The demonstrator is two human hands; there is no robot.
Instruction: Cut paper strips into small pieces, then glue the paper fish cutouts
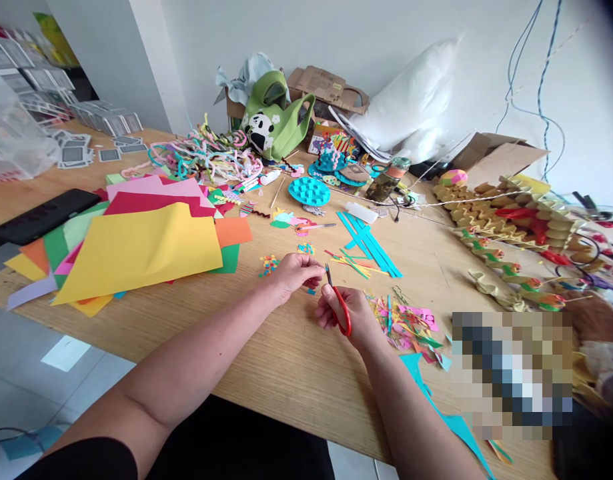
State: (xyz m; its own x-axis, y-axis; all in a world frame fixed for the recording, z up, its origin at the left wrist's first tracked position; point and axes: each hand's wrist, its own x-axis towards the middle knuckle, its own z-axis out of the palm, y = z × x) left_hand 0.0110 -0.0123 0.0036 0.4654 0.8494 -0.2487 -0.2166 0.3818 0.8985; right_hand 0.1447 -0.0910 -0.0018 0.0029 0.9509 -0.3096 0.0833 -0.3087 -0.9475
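My right hand (353, 313) grips a pair of red-handled scissors (342, 308), their blades pointing up and away from me. Close to the blade tips, my left hand (299, 270) pinches what looks like a tiny piece of blue paper (326, 268); most of it is hidden by the fingers. Below the left fingers lies a small blue paper square (311, 291). Piles of tiny coloured paper bits (269, 265) sit beyond the left hand. Thin coloured paper strips (359, 263) and longer blue strips (369, 243) lie beyond the scissors.
Coloured paper sheets (151, 243) are stacked at left beside a black phone (49, 215). Paper scraps (406, 323) lie right of my right hand. Farther back are fuzzy craft stems (206, 157), a green panda bag (276, 120), a jar (387, 179) and egg-carton pieces (516, 220).
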